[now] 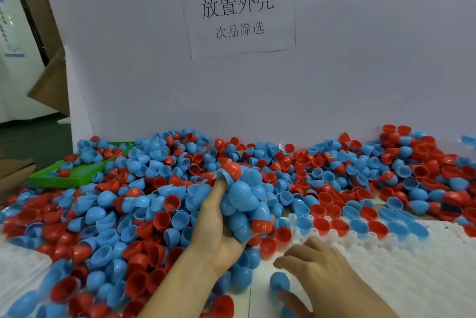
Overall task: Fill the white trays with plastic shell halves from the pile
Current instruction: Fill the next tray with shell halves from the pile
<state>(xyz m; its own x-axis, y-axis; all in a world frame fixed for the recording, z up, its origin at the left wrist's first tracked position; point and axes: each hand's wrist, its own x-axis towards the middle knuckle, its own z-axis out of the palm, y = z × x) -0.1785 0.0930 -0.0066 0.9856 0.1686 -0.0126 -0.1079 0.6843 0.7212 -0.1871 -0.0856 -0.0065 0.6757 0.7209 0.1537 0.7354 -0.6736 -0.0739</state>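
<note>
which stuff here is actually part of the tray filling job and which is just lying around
Part of the job:
- pile of red and blue shell halves
- white tray, its far row partly filled
- left hand holding a clump of shells
- right hand holding a blue shell

Lying about:
- green tray
- paper sign
- cardboard

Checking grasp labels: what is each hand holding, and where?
Left hand cups a clump of shell halves from below, in palm and fingers. Right hand pinches one blue shell half.
</note>
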